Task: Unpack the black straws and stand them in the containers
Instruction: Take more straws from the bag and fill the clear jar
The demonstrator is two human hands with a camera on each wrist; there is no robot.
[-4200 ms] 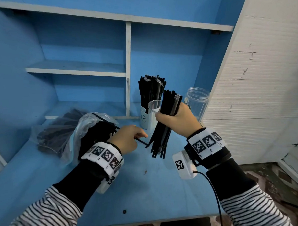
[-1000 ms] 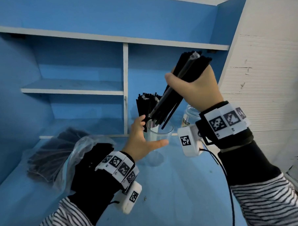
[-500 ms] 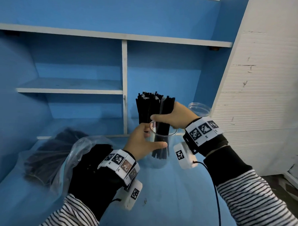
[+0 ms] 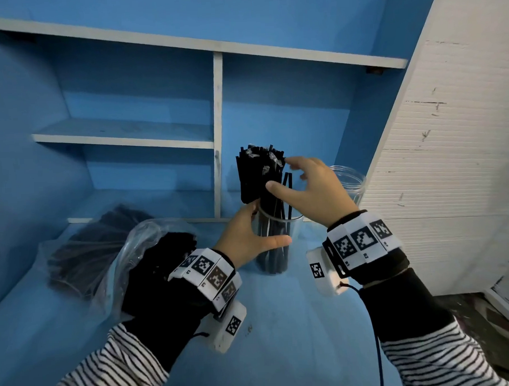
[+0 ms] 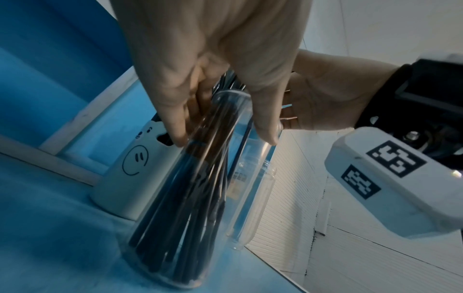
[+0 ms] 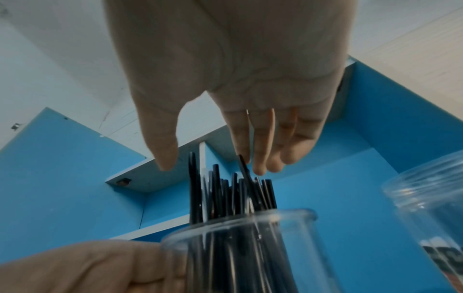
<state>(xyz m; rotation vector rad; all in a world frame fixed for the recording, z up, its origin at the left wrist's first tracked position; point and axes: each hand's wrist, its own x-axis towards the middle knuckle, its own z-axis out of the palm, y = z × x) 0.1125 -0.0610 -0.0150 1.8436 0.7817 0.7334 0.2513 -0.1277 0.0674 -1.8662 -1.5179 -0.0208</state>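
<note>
A clear cup (image 4: pixel 279 250) stands on the blue desk and holds a bunch of black straws (image 4: pixel 273 218). My left hand (image 4: pixel 260 230) grips the cup from the left, thumb in front and fingers behind; the left wrist view shows the fingers (image 5: pixel 175 126) wrapped round the cup (image 5: pixel 200 198). My right hand (image 4: pixel 287 176) hovers open just above the straw tops (image 6: pixel 233 190) and holds nothing. Behind the cup, a white holder (image 5: pixel 130 168) with a drawn face is packed with black straws (image 4: pixel 258 172).
An empty clear jar (image 4: pixel 349 183) stands at the right against the white wall. At the left lie an opened plastic bag of straws (image 4: pixel 151 255) and a second bag (image 4: pixel 86 252). Shelves and a white divider (image 4: pixel 217 136) rise behind.
My right hand brought the bundle down into the clear cup, let go and now spreads open above the straws. My left hand has kept hold of the cup.
</note>
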